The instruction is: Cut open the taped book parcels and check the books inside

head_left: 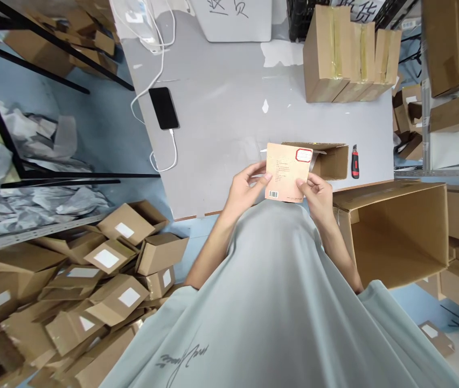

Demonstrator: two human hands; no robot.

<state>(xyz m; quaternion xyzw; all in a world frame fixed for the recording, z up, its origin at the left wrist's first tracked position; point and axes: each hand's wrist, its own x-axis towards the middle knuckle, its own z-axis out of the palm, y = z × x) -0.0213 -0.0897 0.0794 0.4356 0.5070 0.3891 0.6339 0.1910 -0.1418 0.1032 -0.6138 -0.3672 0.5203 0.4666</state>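
Note:
Between my two hands, close to my body at the table's front edge, is a flat, squarish peach-coloured printed package (288, 170). Its face toward me carries lines of small dark text, a barcode at the lower left and a red-framed label at the top right. My left hand (248, 186) grips its left edge, thumb on the front. My right hand (316, 194) pinches the lower right edge, also with the thumb in front. Partly covered by the package, an open cardboard box (334, 161) lies behind it. To the right of that box is a red and black box cutter (355, 161).
On the grey table (221, 108) lie a black phone (164, 108) and a white cable. Taped cartons (326, 59) stand at the back right. A large open carton (399, 237) is beside me on the right; several opened boxes (128, 296) are piled on my left.

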